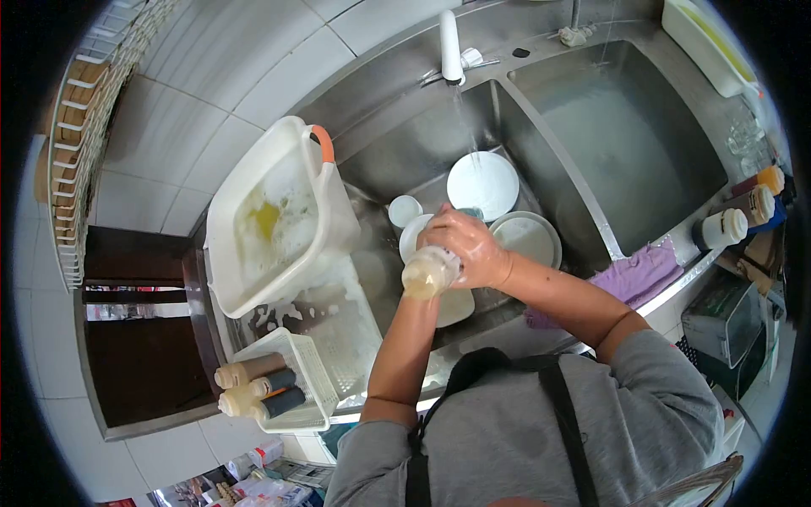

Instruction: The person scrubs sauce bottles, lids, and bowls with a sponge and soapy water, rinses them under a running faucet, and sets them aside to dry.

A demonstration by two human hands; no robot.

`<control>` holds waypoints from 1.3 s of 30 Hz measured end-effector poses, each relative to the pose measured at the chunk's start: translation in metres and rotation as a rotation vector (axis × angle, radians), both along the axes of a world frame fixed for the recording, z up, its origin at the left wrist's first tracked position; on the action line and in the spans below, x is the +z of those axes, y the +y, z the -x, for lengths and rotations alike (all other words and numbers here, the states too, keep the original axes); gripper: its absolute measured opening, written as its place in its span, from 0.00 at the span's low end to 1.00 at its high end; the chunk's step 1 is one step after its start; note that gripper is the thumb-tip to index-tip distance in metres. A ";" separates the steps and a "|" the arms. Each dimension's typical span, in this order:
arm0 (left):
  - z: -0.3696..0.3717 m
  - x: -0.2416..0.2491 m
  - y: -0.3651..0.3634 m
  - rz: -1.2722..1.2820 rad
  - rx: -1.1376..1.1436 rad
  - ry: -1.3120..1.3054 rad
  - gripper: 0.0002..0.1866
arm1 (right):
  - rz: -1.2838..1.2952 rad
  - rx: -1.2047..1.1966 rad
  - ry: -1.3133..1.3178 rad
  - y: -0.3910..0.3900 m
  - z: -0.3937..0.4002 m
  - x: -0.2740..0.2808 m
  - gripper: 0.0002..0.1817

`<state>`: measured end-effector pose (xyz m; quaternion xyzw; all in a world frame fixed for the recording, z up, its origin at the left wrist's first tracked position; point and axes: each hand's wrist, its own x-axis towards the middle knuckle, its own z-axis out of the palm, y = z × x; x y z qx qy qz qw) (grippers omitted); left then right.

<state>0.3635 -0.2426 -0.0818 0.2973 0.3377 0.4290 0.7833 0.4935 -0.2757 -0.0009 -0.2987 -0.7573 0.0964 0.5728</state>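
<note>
I stand at a steel double sink (397,144). My left hand (420,290) grips the lower end of a translucent, foam-covered bottle (431,272) with yellowish contents, and the bottle hides most of that hand. My right hand (469,245), wet and soapy, is closed over the bottle's other end. Both hands are above the left basin, over several white dishes: a plate (481,184) under the running stream, another plate (528,237), a small bowl (405,209) and a dish (456,308) below my hands.
The white faucet (450,46) runs water. A white tub (270,220) of soapy water leans at the sink's left. A white basket (296,372) holds squeeze bottles (253,384). A purple cloth (642,275) lies on the front edge. Jars (726,226) stand at the right.
</note>
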 end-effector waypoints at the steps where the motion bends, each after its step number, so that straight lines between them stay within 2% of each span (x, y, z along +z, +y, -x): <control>1: 0.003 0.008 -0.005 0.057 0.016 0.076 0.17 | -0.002 0.001 0.000 0.003 -0.001 -0.004 0.33; 3: 0.007 0.027 -0.011 0.166 0.054 0.221 0.17 | 0.131 -0.038 0.155 0.014 -0.003 -0.012 0.32; 5: 0.014 0.063 -0.012 -0.016 0.030 0.454 0.23 | 0.196 -0.094 0.204 0.026 -0.009 0.000 0.30; 6: 0.024 0.068 -0.002 -0.061 0.054 0.650 0.25 | 0.295 -0.125 0.303 0.036 -0.015 0.006 0.29; 7: 0.036 0.108 -0.004 -0.350 0.149 1.091 0.29 | 0.398 -0.156 0.400 0.047 -0.021 0.009 0.28; 9: 0.089 0.140 0.027 -0.652 0.422 1.266 0.22 | 0.315 -0.183 0.370 0.069 -0.037 0.004 0.27; 10: 0.115 0.157 0.043 -0.781 0.575 1.376 0.19 | 0.422 -0.145 0.627 0.078 -0.041 0.003 0.26; 11: 0.114 0.182 0.050 -0.846 0.684 1.080 0.13 | 0.532 -0.105 0.884 0.088 -0.045 0.002 0.26; 12: 0.121 0.198 0.060 -1.120 0.742 1.440 0.12 | 0.536 -0.099 0.878 0.103 -0.049 -0.004 0.26; 13: 0.124 0.207 0.071 -1.397 0.776 1.805 0.11 | 0.621 -0.088 1.008 0.123 -0.052 -0.014 0.25; 14: 0.109 0.197 0.081 -1.345 0.728 1.686 0.12 | 0.707 -0.079 1.140 0.139 -0.055 -0.024 0.24; 15: 0.082 0.182 0.088 -1.290 0.680 1.567 0.13 | 0.708 -0.077 1.136 0.151 -0.055 -0.030 0.24; 16: 0.045 0.174 0.090 -0.991 0.391 1.266 0.13 | 0.731 -0.029 1.187 0.162 -0.051 -0.033 0.23; 17: 0.017 0.153 0.100 -1.089 0.261 1.327 0.13 | 0.752 0.020 1.238 0.171 -0.046 -0.036 0.22; 18: -0.007 0.111 0.124 -1.113 0.232 1.119 0.14 | 0.743 0.054 1.294 0.178 -0.042 -0.038 0.21; 21: -0.086 0.061 0.152 -0.769 0.249 0.950 0.21 | 0.637 -0.028 1.347 0.186 -0.033 -0.038 0.22; 23: -0.116 0.066 0.166 -0.700 0.149 1.336 0.30 | 0.710 0.012 1.295 0.181 -0.040 -0.037 0.25; 24: -0.123 0.059 0.182 -0.649 0.060 1.339 0.35 | 0.755 -0.028 1.337 0.177 -0.045 -0.031 0.25; 25: -0.131 0.060 0.196 -0.647 0.058 1.333 0.35 | 0.801 -0.070 1.380 0.177 -0.050 -0.032 0.26; 26: -0.137 0.061 0.210 -0.499 -0.094 1.000 0.35 | 0.691 0.038 1.292 0.178 -0.059 -0.039 0.25; 27: -0.140 0.060 0.217 -0.346 -0.232 0.666 0.35 | 0.696 0.035 1.289 0.175 -0.067 -0.042 0.25; 28: -0.142 0.082 0.212 -0.204 -0.360 0.508 0.32 | 0.808 0.185 1.265 0.170 -0.076 -0.043 0.24; 29: -0.142 0.098 0.209 -0.201 -0.357 0.509 0.32 | 0.915 0.337 1.236 0.166 -0.084 -0.043 0.22; 30: -0.140 0.105 0.211 -0.299 -0.538 0.470 0.30 | 1.003 0.518 1.175 0.165 -0.094 -0.043 0.20; 31: -0.138 0.109 0.213 -0.397 -0.719 0.428 0.27 | 1.003 0.520 1.177 0.164 -0.099 -0.044 0.20; 32: -0.138 0.111 0.219 -0.400 -0.804 0.413 0.19 | 1.029 0.548 1.109 0.163 -0.105 -0.044 0.19; 33: -0.142 0.107 0.220 -0.396 -0.808 0.416 0.19 | 1.055 0.576 1.041 0.161 -0.108 -0.041 0.19; 34: -0.149 0.101 0.220 -0.441 -0.709 0.482 0.17 | 0.983 0.437 1.029 0.160 -0.108 -0.035 0.21; 35: -0.155 0.094 0.218 -0.484 -0.609 0.548 0.15 | 0.987 0.437 1.035 0.165 -0.104 -0.042 0.21; 36: -0.162 0.093 0.216 -0.620 -0.429 0.693 0.14 | 0.864 0.272 1.033 0.171 -0.097 -0.048 0.23; 37: -0.165 0.091 0.211 -0.618 -0.431 0.698 0.14 | 0.737 0.109 1.022 0.175 -0.092 -0.053 0.24; 39: -0.167 0.087 0.195 -0.811 -0.121 0.974 0.14 | 0.695 0.028 0.926 0.176 -0.088 -0.059 0.27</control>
